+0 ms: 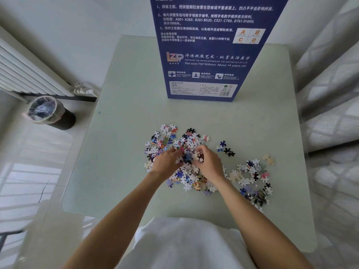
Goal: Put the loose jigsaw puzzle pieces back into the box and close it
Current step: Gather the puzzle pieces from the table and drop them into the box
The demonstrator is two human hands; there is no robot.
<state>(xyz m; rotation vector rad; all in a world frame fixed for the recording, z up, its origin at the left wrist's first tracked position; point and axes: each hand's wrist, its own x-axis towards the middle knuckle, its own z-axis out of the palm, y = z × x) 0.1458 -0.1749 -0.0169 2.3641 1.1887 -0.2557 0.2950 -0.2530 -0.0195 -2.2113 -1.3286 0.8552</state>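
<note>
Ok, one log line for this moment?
stage: gathering | left hand: gripping pieces | right hand: gripping pieces | box: upright behind pile | stray pieces: right

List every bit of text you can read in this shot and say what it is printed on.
All of it is on the blue puzzle box standing on the table:
"LZP"
"REFINING THE PAPER ART&ENJOY THE AESTHETICS OF LIFE"
"Net size:700*500mm About 14 years old"
"A001-A260, B261-B520, C521-C760, D761-D1000"
"1000"
"A" "B" "C" "D" in a small grid
Chinese instruction lines: present, not transcribed.
White label panel and barcode at the bottom: too small to read.
</note>
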